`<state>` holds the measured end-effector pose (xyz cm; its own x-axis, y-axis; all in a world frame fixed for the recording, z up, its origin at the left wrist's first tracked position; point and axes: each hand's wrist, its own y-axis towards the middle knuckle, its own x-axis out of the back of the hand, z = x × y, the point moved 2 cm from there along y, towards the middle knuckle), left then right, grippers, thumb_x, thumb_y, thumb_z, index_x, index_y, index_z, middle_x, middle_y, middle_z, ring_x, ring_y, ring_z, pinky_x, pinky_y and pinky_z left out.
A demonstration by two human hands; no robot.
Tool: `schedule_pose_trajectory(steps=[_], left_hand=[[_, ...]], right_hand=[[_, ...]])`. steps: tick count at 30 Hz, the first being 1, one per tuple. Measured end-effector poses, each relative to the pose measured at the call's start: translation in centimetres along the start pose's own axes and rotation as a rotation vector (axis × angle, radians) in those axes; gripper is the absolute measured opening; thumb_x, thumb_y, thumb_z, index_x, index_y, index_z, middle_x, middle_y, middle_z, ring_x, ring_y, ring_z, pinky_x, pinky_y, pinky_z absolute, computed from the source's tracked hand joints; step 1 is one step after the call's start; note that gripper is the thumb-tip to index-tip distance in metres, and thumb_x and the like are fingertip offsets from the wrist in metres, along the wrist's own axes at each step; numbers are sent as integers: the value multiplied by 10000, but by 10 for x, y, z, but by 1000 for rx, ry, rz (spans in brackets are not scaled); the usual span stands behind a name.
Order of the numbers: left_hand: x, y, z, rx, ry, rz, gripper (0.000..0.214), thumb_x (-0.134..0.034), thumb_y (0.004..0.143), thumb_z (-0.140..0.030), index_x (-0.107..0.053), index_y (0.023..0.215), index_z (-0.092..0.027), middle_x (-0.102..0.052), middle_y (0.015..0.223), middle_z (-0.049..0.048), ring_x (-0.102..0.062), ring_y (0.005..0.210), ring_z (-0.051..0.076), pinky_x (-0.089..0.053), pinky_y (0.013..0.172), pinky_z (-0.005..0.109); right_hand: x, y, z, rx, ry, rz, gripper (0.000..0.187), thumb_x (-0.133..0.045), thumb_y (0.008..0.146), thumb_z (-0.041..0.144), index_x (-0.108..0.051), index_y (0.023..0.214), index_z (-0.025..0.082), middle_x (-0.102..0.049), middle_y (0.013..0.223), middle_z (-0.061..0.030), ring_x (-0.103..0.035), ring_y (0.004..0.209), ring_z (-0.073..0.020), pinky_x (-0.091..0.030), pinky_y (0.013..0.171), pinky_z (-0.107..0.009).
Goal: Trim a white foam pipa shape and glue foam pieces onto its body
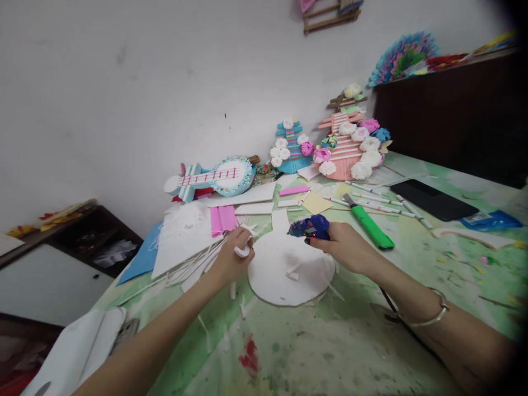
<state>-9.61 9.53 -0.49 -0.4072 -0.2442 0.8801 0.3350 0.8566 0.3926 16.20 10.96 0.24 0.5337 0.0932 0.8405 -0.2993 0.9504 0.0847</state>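
My right hand [348, 247] is closed around a blue glue gun [309, 226], whose tip points left. Below the gun lies a round white board [284, 280] with a narrow neck at its far side. A few small white scraps rest on the board. My left hand [236, 254] hovers at the board's left edge, its fingers closed on a curled white strip [243, 251]. What that strip is made of is unclear. Just beyond the left hand lies a folded pink sheet [223, 219].
Flower-trimmed model instruments in blue [293, 154] and salmon [344, 148] lean on the wall, near a light-blue one [223, 177]. A green utility knife [371, 224], several pens and a black tablet-like slab [433, 198] lie right. White sheets [181, 236] lie left.
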Motion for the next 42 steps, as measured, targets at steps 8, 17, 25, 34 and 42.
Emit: schedule_pose_trajectory(steps=[8, 17, 25, 34, 42], left_hand=[[22, 13, 38, 422, -407, -144, 74, -510, 637, -155, -463, 688, -180, -537, 744, -5, -524, 728, 153, -384, 612, 253], [-22, 22, -28, 135, -479, -131, 58, -538, 729, -180, -496, 769, -189, -569, 889, 23, -544, 877, 161, -415, 807, 301], [-59, 32, -36, 76, -441, -213, 67, -501, 811, -239, -490, 860, -196, -541, 938, 48, -520, 959, 185, -397, 881, 338], [-62, 15, -24, 82, -219, 74, 333, -412, 878, -357, -490, 1164, -207, -369, 1396, 85, -180, 1345, 259, -116, 1102, 476], [-53, 7, -16, -14, -143, 268, 691, -464, 836, -511, -256, 1414, -195, -161, 1509, 139, -31, 1391, 332, -71, 1096, 538]], right_hand=[[2, 0, -4, 19, 146, -43, 299, -506, 782, 404, -575, 627, 158, -622, 660, -78, -551, 623, -180, -288, 526, -254], [12, 6, -17, -114, 137, -143, 322, -512, 755, 450, -599, 659, 155, -629, 667, -72, -541, 608, -171, -276, 507, -251], [17, 8, -23, -137, 75, -202, 331, -505, 751, 454, -600, 652, 153, -612, 658, -82, -535, 606, -177, -267, 507, -262], [20, 7, -21, -107, 103, -224, 325, -509, 751, 435, -596, 620, 151, -613, 612, -77, -528, 561, -178, -260, 493, -266], [20, 6, -20, -102, 59, -235, 333, -501, 745, 451, -573, 605, 157, -573, 583, -62, -491, 543, -162, -258, 489, -262]])
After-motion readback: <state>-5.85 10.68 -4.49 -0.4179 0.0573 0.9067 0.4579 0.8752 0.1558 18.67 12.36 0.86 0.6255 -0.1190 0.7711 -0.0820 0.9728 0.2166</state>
